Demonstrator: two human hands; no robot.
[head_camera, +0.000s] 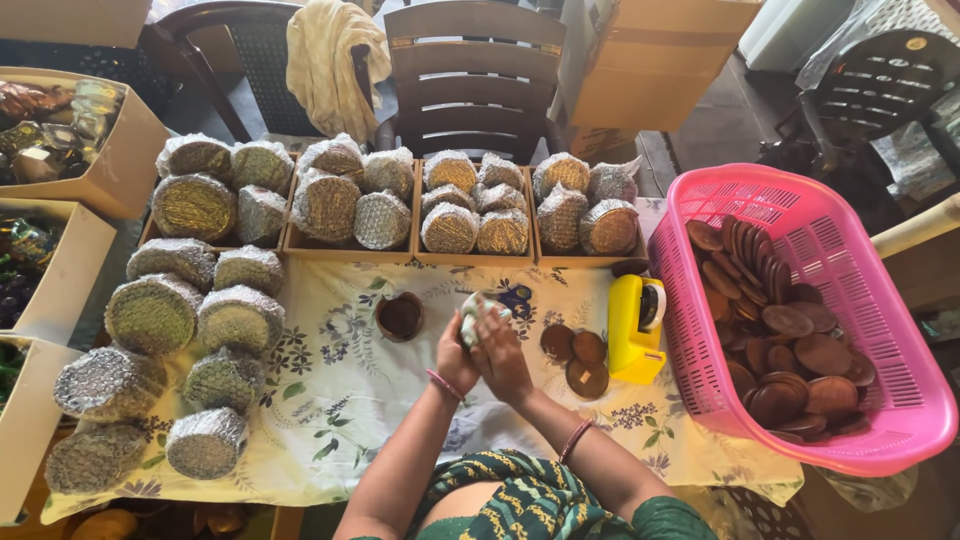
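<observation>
Presently, as I log it from the head view:

Left hand (455, 355): raised over the middle of the table, fingers curled up against the small wrapped bundle (478, 312); a pink bangle sits on the wrist.
Right hand (503, 355): pressed close beside the left, fingers closed over the bundle's right side.
Hands together: both clamped on the one bundle, touching each other.
Small wrapped bundle: pale bubble wrap, held between the fingertips above the floral tablecloth (330, 400); what is inside I cannot tell.
Clay cup (399, 316): brown, on the cloth just left of the hands.
Loose clay lids (578, 358): three brown discs on the cloth, just right of the hands.
Tape dispenser (636, 326): yellow, between the discs and the basket.
Pink basket (860, 290): far right, holding many brown clay discs.
Wrapped stacks (190, 340): bubble-wrapped rolls, crowded on the left of the table.
Cardboard trays (415, 253): along the far edge, filled with more wrapped rolls.
</observation>
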